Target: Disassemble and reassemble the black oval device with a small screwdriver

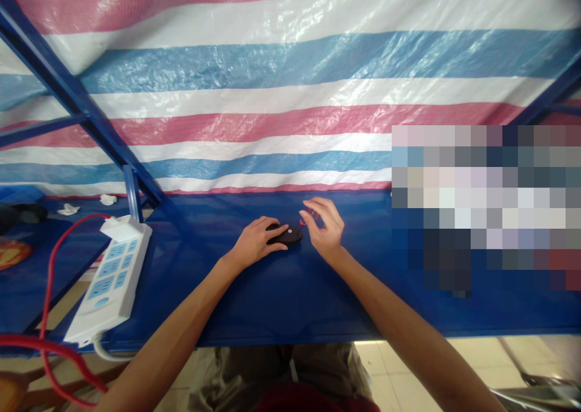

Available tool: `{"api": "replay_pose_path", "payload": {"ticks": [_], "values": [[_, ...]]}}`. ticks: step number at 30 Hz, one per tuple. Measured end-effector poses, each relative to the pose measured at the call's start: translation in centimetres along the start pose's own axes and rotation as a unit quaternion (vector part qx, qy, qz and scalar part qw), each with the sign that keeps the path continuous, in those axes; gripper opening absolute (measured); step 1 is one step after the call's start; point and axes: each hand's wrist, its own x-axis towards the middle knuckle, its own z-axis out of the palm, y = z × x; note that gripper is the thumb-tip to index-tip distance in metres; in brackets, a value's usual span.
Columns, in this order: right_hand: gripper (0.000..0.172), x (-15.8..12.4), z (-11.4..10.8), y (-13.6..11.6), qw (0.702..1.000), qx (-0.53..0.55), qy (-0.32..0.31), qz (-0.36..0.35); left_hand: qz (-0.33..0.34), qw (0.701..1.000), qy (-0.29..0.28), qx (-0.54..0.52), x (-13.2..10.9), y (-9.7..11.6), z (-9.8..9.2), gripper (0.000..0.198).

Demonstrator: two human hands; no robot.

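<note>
A black, rounded computer mouse (294, 235) with a small pale spot on it lies on the blue tabletop (272, 297). My left hand (256, 241) holds it from the left, with the thumb on the near side and fingers over the far side and top. Just right of the mouse, my right hand (327, 225) is raised slightly, its thumb and fingers curled towards each other. Between them shows a small, thin red and clear thing (303, 222), too small to make out fully.
On the left stands a white power strip (115, 273) with a plug and red cable (49, 267). Blue metal frame bars (82, 106) rise behind it. Crumpled white scraps (108, 199) lie farther back. Striped plastic sheeting (272, 67) hangs behind the table. The right side is pixelated.
</note>
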Motion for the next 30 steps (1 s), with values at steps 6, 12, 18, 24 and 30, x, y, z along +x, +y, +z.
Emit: {"api": "replay_pose_path", "payload": {"ticks": [6,12,18,24,30], "values": [[0.025,0.04,0.03,0.07,1.000,0.007,-0.011,-0.003,-0.002,1.000,-0.006,0.000,0.02,-0.01,0.00,0.050],[0.026,0.04,0.05,-0.05,1.000,0.018,-0.013,-0.009,-0.005,1.000,-0.008,-0.004,0.00,-0.04,0.07,0.051],[0.025,0.16,-0.01,-0.31,1.000,0.018,-0.010,-0.019,-0.004,1.000,-0.005,-0.004,-0.03,-0.06,0.06,0.051],[0.025,0.00,0.05,-0.07,0.999,0.026,-0.004,-0.018,-0.001,1.000,-0.001,0.000,-0.07,-0.09,0.08,0.050],[0.028,0.00,0.05,-0.15,0.999,0.033,-0.012,-0.014,-0.002,1.000,-0.006,0.000,-0.06,-0.06,-0.01,0.051]]}}
